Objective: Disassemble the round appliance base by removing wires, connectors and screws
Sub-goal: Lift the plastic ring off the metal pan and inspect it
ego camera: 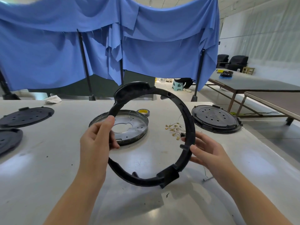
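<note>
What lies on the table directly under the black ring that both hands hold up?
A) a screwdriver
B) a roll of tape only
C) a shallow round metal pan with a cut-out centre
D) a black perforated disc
C: seen through the black ring, held by the left hand and right hand, is the shallow metal pan.

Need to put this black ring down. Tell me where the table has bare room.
Bare patches: the near table left of the left hand, and between the metal pan and left-side black discs. Crowded: the loose brass connectors between pan and right disc.
</note>
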The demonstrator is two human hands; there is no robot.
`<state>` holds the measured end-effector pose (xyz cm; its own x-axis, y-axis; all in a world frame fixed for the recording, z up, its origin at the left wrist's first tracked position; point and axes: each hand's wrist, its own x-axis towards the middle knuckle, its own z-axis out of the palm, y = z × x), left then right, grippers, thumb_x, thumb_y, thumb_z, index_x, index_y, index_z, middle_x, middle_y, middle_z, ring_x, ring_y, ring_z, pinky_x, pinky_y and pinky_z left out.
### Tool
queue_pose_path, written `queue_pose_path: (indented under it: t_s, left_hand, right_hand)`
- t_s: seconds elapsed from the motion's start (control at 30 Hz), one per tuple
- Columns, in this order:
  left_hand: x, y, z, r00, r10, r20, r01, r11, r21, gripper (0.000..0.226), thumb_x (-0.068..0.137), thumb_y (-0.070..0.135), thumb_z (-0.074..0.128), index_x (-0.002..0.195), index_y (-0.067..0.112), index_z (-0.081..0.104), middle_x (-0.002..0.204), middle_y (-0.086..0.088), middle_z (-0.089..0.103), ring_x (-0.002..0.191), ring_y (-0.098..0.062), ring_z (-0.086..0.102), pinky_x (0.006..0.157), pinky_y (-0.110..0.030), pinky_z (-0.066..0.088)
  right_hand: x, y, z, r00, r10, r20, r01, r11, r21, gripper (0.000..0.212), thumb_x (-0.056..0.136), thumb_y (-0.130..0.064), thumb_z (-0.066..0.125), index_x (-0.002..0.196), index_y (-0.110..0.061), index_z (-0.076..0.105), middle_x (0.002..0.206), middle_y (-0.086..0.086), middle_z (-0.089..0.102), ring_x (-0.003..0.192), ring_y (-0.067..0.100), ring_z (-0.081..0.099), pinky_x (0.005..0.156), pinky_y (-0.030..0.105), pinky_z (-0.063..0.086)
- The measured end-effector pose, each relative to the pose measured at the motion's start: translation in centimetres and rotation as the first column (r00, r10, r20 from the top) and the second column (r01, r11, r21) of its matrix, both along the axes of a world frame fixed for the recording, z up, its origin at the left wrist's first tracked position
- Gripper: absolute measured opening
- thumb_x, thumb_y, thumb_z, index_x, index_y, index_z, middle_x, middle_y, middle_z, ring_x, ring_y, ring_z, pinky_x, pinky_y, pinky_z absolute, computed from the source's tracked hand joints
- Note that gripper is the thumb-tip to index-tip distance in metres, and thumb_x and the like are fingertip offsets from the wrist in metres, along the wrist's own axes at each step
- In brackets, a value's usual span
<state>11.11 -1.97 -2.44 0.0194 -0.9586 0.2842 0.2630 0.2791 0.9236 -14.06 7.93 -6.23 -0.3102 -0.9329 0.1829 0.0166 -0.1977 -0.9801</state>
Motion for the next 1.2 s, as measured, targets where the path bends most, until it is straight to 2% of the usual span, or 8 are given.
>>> queue_pose_path:
  t_s: [0.2, 0.3, 0.4, 0.53, 0.7, 0.87, 1.0, 1.2]
  left_hand:
    - [-0.1, 1.6, 0.9, 0.994, 0.106, -0.004, -0.106, 0.982, -0.157, 0.028, 0.072, 0.049, 0.065, 0.08, 0.022, 0.064, 0.051, 0.008, 0.049, 0.049, -0.014, 0.049, 0.062, -0.036, 0.048]
    - [-0.1, 2.4, 1.1, 0.972, 0.221, 0.077, -0.186, 0.931, -0.314, 0.023, 0.071, 0.05, 0.066, 0.083, 0.03, 0.062, 0.058, 0.005, 0.057, 0.054, -0.02, 0.054, 0.057, -0.027, 0.049]
    - [-0.1, 3.0, 1.1, 0.931, 0.334, 0.145, -0.234, 0.855, -0.463, 0.022, 0.068, 0.048, 0.068, 0.085, 0.041, 0.056, 0.074, 0.016, 0.065, 0.06, -0.005, 0.059, 0.055, -0.011, 0.046]
    - [-0.5, 4.0, 1.0, 0.875, 0.412, 0.256, -0.201, 0.789, -0.581, 0.035, 0.063, 0.049, 0.07, 0.092, 0.044, 0.051, 0.085, 0.029, 0.063, 0.072, 0.004, 0.061, 0.058, -0.003, 0.042]
    - [-1.8, 4.8, 0.2, 0.747, 0.542, 0.384, -0.074, 0.642, -0.763, 0.04, 0.068, 0.05, 0.068, 0.097, 0.027, 0.054, 0.073, 0.016, 0.06, 0.061, -0.01, 0.056, 0.057, -0.022, 0.045]
    - [-2.8, 5.1, -0.9, 0.716, 0.558, 0.42, 0.025, 0.581, -0.813, 0.039, 0.073, 0.046, 0.071, 0.094, 0.013, 0.063, 0.072, 0.005, 0.064, 0.059, -0.012, 0.056, 0.055, -0.025, 0.043]
    - [-3.7, 5.4, -1.5, 0.692, 0.581, 0.429, 0.09, 0.52, -0.85, 0.036, 0.082, 0.046, 0.068, 0.099, 0.017, 0.055, 0.071, 0.004, 0.062, 0.063, -0.012, 0.052, 0.056, -0.023, 0.039]
    - [-4.6, 6.0, -1.9, 0.602, 0.587, 0.542, 0.17, 0.569, -0.804, 0.033, 0.081, 0.044, 0.06, 0.098, 0.017, 0.051, 0.073, 0.005, 0.061, 0.057, -0.016, 0.056, 0.045, -0.024, 0.04]
  right_hand:
    - [0.5, -0.2, 0.0, 1.0, 0.013, -0.017, -0.013, 1.0, 0.015, 0.039, 0.093, 0.005, 0.053, 0.122, -0.02, 0.061, 0.114, -0.001, 0.071, 0.102, 0.016, 0.069, 0.073, 0.026, 0.058]
    - [0.2, -0.2, 0.1, 1.0, -0.012, -0.013, 0.013, 0.999, 0.043, 0.038, 0.093, 0.002, 0.054, 0.121, -0.022, 0.063, 0.114, 0.001, 0.071, 0.101, 0.017, 0.069, 0.074, 0.028, 0.058]
    - [0.2, -0.2, -0.1, 1.0, 0.003, -0.022, -0.002, 0.998, 0.066, 0.035, 0.093, 0.0, 0.055, 0.121, -0.019, 0.063, 0.114, 0.002, 0.071, 0.101, 0.019, 0.069, 0.075, 0.029, 0.058]
    - [0.4, -0.1, -0.1, 0.999, 0.022, -0.034, -0.019, 0.996, 0.085, 0.032, 0.093, -0.001, 0.056, 0.119, -0.016, 0.065, 0.112, 0.001, 0.071, 0.101, 0.02, 0.069, 0.077, 0.03, 0.058]
    - [0.6, 0.1, 0.2, 0.998, 0.06, -0.015, -0.058, 0.993, 0.108, 0.027, 0.092, 0.0, 0.056, 0.111, -0.013, 0.069, 0.108, 0.005, 0.072, 0.1, 0.024, 0.069, 0.077, 0.03, 0.058]
    - [1.5, 0.6, 1.0, 0.982, 0.183, 0.053, -0.188, 0.977, 0.105, 0.017, 0.079, -0.012, 0.069, 0.095, -0.012, 0.074, 0.101, 0.014, 0.073, 0.094, 0.028, 0.07, 0.077, 0.03, 0.057]
    - [2.5, 0.8, 1.3, 0.954, 0.295, 0.059, -0.3, 0.947, 0.116, 0.017, 0.078, -0.013, 0.072, 0.095, -0.009, 0.074, 0.102, 0.018, 0.072, 0.096, 0.029, 0.07, 0.081, 0.03, 0.056]
    - [2.4, 1.0, 1.6, 0.927, 0.347, 0.141, -0.362, 0.927, 0.102, 0.027, 0.074, -0.006, 0.071, 0.101, -0.009, 0.074, 0.107, 0.018, 0.072, 0.098, 0.029, 0.07, 0.082, 0.031, 0.056]
